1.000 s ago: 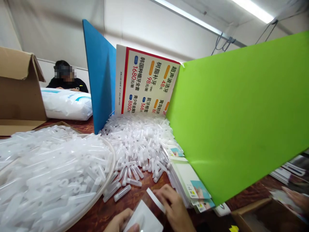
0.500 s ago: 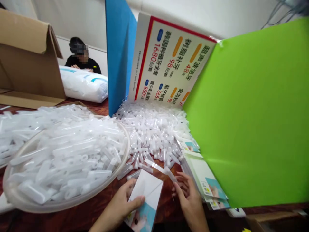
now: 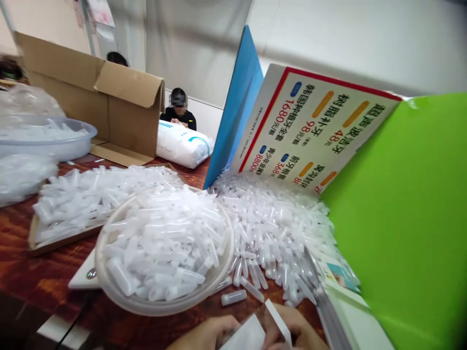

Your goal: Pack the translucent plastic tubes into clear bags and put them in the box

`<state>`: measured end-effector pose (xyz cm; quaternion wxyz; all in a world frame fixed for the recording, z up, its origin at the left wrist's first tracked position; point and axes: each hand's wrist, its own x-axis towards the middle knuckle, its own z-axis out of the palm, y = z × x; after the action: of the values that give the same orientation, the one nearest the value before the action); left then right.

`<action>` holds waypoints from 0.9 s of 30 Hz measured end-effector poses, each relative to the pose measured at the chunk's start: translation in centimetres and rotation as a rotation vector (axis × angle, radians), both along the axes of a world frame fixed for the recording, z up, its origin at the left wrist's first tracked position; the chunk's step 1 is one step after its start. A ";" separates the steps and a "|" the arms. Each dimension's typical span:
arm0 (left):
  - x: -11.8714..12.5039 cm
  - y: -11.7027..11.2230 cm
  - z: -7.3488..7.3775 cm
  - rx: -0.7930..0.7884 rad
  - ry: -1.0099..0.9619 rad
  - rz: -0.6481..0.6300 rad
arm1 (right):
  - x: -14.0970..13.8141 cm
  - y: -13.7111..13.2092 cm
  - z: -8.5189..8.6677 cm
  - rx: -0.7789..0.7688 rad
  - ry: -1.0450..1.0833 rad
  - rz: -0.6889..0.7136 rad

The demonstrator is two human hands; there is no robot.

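Note:
At the bottom edge, my left hand (image 3: 211,333) is closed on a white card packet (image 3: 246,335), whose lower part is cut off by the frame. Close against it on the right, my right hand (image 3: 299,325) has its fingers curled at a narrow white flap (image 3: 279,322). Whether the flap belongs to the packet I cannot tell. Just beyond my hands, a loose translucent plastic tube (image 3: 234,297) lies on the dark red table. A large heap of similar tubes (image 3: 277,223) spreads behind it.
A round tub (image 3: 118,304) heaped with tubes stands left, beside a cardboard tray (image 3: 65,245) of more. Blue (image 3: 233,107), printed (image 3: 310,131) and green (image 3: 408,209) boards wall the heap. Printed packets (image 3: 339,277) lie right. Behind a white package (image 3: 184,145), a person (image 3: 178,114) sits.
The view has swung left, bringing another tub and bags into sight. My hands have come together low in the frame; the right has moved from beside the packet to its edge.

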<state>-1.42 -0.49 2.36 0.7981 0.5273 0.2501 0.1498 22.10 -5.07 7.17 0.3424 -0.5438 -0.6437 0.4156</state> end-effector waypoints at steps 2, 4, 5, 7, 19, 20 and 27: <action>-0.9 -0.4 -0.1 -0.049 -0.130 0.072 | -1.3 2.1 2.9 0.112 -0.095 -0.030; -2.0 -1.0 -0.5 -0.034 -0.187 0.161 | -3.2 4.7 5.4 0.264 -0.221 -0.072; -2.6 -1.2 -0.9 0.001 -0.169 0.203 | -4.4 6.1 6.2 0.310 -0.284 -0.020; -3.8 -1.6 -2.1 0.094 -0.086 0.291 | -7.3 8.7 7.1 0.309 -0.445 0.159; -5.2 -1.9 0.0 -0.010 -0.101 0.344 | -16.6 13.0 6.8 0.201 -1.189 0.601; -5.1 -2.0 0.8 -0.040 -0.117 0.329 | -16.1 13.1 7.1 0.209 -1.174 0.620; -5.5 -2.2 1.8 -0.151 -0.179 0.263 | -5.8 8.7 6.6 0.371 -0.272 0.069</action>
<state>-6.89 -2.64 4.14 0.8280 0.4132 0.2552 0.2802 16.30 3.66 13.77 0.3324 -0.5000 -0.7675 0.2246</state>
